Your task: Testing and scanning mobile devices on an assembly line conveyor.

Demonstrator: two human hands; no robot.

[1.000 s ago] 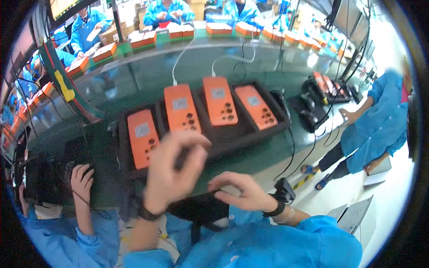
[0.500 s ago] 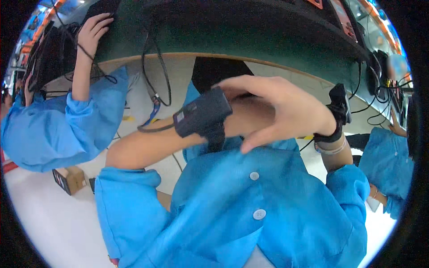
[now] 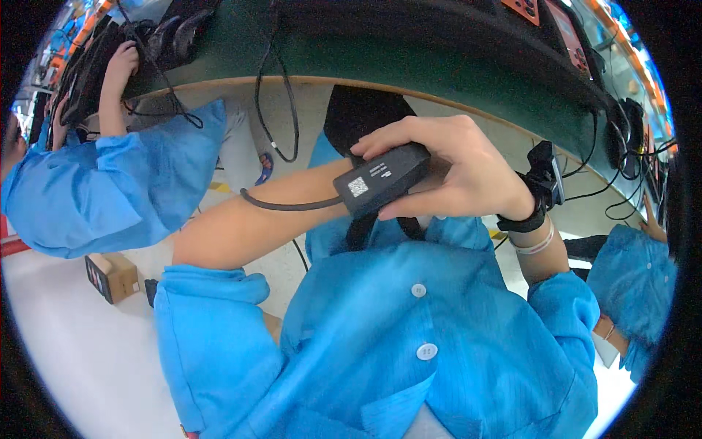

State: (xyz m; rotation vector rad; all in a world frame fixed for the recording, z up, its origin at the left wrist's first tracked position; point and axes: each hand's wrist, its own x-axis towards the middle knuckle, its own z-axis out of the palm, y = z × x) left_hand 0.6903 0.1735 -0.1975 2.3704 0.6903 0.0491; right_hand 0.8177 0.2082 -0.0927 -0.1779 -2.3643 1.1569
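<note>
My left forearm (image 3: 256, 212) crosses in front of my chest, bare below the blue sleeve. A black box-shaped device (image 3: 384, 179) with a white label and a black cable (image 3: 289, 206) sits at my left wrist, dark strap ends hanging beneath it. My right hand (image 3: 468, 164) grips this device, fingers over its far edge and thumb along its near edge. Behind the device and my right hand, my left hand is hidden, so its fingers do not show. A black strap with a small device (image 3: 542, 183) and a pale bracelet (image 3: 537, 241) circle my right wrist.
A green-topped bench (image 3: 336, 55) curves across the far side, with a looped black cable (image 3: 292, 117) hanging over its edge. Another person's blue sleeve (image 3: 88, 197) is close on the left; a further person (image 3: 632, 267) is at the right. A cardboard box (image 3: 113, 278) lies lower left.
My right hand has closed round the black device, which has shifted right and turned its label up. The neighbour's hand at left has moved slightly left and down.
</note>
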